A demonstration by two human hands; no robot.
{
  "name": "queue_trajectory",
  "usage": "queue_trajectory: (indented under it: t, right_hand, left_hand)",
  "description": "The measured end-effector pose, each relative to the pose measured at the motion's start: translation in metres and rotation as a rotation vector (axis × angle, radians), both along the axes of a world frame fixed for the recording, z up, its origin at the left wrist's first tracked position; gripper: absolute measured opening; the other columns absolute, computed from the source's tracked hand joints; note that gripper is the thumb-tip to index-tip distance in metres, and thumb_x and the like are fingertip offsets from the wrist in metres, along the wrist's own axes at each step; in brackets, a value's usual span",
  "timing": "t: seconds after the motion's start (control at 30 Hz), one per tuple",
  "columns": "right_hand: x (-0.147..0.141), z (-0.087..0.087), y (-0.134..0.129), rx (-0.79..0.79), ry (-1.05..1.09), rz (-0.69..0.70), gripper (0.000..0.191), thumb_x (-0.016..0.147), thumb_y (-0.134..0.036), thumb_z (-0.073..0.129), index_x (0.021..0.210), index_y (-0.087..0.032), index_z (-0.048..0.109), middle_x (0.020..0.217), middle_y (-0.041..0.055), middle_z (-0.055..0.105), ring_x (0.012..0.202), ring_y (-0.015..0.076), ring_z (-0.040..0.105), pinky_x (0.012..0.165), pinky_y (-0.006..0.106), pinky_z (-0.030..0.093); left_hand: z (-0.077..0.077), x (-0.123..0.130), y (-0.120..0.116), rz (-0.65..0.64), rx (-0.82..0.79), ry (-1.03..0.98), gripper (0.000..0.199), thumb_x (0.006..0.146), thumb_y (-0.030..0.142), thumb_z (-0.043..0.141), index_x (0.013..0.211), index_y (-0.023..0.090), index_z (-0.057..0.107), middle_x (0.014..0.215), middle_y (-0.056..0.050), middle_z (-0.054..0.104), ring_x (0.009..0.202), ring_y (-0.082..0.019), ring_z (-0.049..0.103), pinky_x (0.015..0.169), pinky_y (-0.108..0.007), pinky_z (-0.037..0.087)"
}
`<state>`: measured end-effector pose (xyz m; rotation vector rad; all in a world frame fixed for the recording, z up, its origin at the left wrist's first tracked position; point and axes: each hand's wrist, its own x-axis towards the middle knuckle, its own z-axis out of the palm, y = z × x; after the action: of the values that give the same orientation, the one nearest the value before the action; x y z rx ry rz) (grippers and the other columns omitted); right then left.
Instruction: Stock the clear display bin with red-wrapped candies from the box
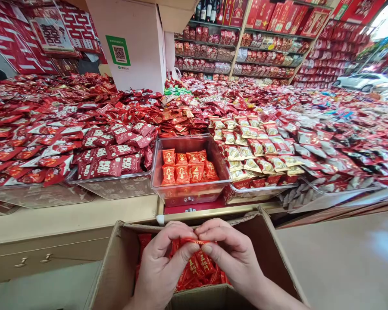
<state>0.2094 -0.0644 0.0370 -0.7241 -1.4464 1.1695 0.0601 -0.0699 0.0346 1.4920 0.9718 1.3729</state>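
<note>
Red packet: the red packet point(198, 242) is lying between the two hands, above the carton; its visible edge is running left to right, one end toward each hand; the fingers are hiding much of it, so I cannot tell its full outline.
Left hand: the left hand point(161, 262) is pinching the left end, thumb on the near side, forefinger on the far side.
Right hand: the right hand point(235, 255) is mirroring this at the right end; both hands are gripping, so neither is nearer the packet.
Carton: the carton point(258, 237) is standing open under the hands; loose packets point(197, 269) of matching red are lying inside, below the held one.
Tub: the see-through tub point(177, 196) is sitting on the far side of the fingers, almost straight ahead; neither hand is clearly nearer it; red packets in rows point(182, 172) are filling its middle.
Flanks: maroon packets point(107, 165) are heaping up left of the tub; cream packets point(258, 148) are heaping up right.
</note>
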Motion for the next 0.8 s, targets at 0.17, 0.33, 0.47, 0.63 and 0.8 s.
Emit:
queue_trajectory:
  t: [0.17, 0.33, 0.47, 0.63, 0.8]
  right_hand:
    - [0.0036, -0.0004, -0.0006, 0.070, -0.038, -0.007, 0.035, 0.069, -0.004, 0.057, 0.091, -0.030, 0.063, 0.087, 0.0025, 0.058, 0.081, 0.0142, 0.056, 0.070, 0.028, 0.047]
    - [0.0070, -0.0010, 0.0016, 0.154, -0.082, -0.012, 0.041, 0.068, -0.002, 0.057, 0.095, -0.032, 0.061, 0.087, 0.0017, 0.059, 0.082, 0.0140, 0.055, 0.070, 0.028, 0.047]
    - [0.0096, -0.0019, 0.0034, 0.222, -0.126, -0.022, 0.041, 0.069, -0.002, 0.057, 0.096, -0.031, 0.061, 0.086, 0.0021, 0.060, 0.079, 0.0138, 0.055, 0.068, 0.028, 0.046]
    - [0.0088, -0.0039, 0.0034, 0.172, -0.131, -0.033, 0.033, 0.070, -0.005, 0.057, 0.093, -0.028, 0.062, 0.085, 0.0028, 0.060, 0.079, 0.0139, 0.055, 0.068, 0.028, 0.045]
    - [0.0036, -0.0058, 0.0053, -0.201, -0.047, -0.085, 0.006, 0.070, -0.019, 0.059, 0.075, -0.018, 0.063, 0.069, 0.0019, 0.060, 0.063, 0.0110, 0.053, 0.058, 0.023, 0.043]
  left_hand:
    - [0.0036, -0.0020, 0.0042, -0.053, 0.092, 0.009, 0.015, 0.070, 0.009, 0.061, 0.077, 0.022, 0.063, 0.075, 0.000, 0.062, 0.078, -0.017, 0.055, 0.075, -0.031, 0.044]
    - [0.0040, -0.0038, 0.0052, -0.104, 0.113, 0.025, 0.017, 0.072, 0.009, 0.059, 0.080, 0.022, 0.064, 0.076, 0.000, 0.062, 0.079, -0.017, 0.055, 0.077, -0.034, 0.044]
    - [0.0035, -0.0041, 0.0068, -0.125, 0.118, 0.026, 0.019, 0.071, 0.008, 0.060, 0.080, 0.023, 0.064, 0.076, 0.000, 0.063, 0.080, -0.017, 0.055, 0.079, -0.034, 0.043]
    - [-0.0001, -0.0036, 0.0071, -0.134, 0.003, -0.028, 0.020, 0.070, 0.009, 0.061, 0.080, 0.025, 0.067, 0.079, 0.001, 0.062, 0.080, -0.015, 0.056, 0.074, -0.026, 0.045]
    - [-0.0043, 0.0037, 0.0034, -0.060, -0.395, -0.238, 0.013, 0.073, 0.022, 0.059, 0.083, 0.025, 0.068, 0.082, 0.001, 0.065, 0.077, -0.014, 0.058, 0.069, -0.021, 0.045]
